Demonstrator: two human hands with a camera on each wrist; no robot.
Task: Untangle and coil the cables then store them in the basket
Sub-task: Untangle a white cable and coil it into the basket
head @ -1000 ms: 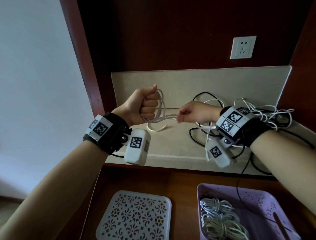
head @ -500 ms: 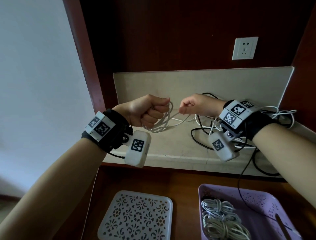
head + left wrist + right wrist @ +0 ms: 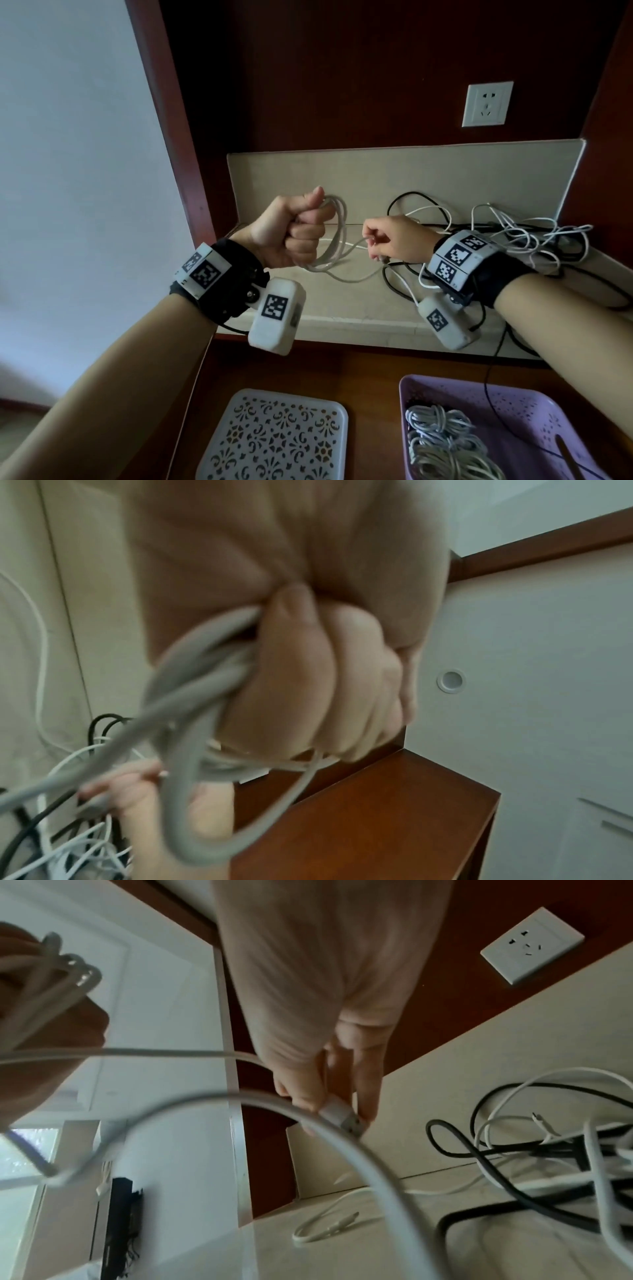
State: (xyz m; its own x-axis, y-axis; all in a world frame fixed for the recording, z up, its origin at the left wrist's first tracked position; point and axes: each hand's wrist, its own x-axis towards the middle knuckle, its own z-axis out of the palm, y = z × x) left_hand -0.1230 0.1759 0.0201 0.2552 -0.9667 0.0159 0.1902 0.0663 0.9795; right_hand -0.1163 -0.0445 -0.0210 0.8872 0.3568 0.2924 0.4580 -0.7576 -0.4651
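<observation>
Left hand: my left hand (image 3: 291, 233), centre-left of the head view, is a raised fist, fingers (image 3: 294, 685) clenched round several loops of the grey-white cable (image 3: 337, 240).
Right hand: my right hand (image 3: 397, 241), just right of centre, pinches the same cable near its end; in the right wrist view my fingers (image 3: 368, 1085) grasp the white plug (image 3: 339, 1115) between thumb and fingertips.
Cable in hand: the loops hang from my left fist above the tabletop (image 3: 342, 308); one strand runs across to my right hand and another sags in a low curve between the two hands.
Tangle: a heap of black and white cables (image 3: 520, 236) lies on the tabletop at centre right, behind and under my right wrist, against the pale backboard.
Basket: the purple basket (image 3: 534, 404) sits at the lower right of the head view with two coiled white cables (image 3: 442, 442) already inside; a thin black lead trails over its rim.
Lid: a white perforated lid (image 3: 274, 438) lies flat at bottom centre, just left of the basket.
Wall: a white socket (image 3: 486, 102) sits at upper right on the dark wood panel.
</observation>
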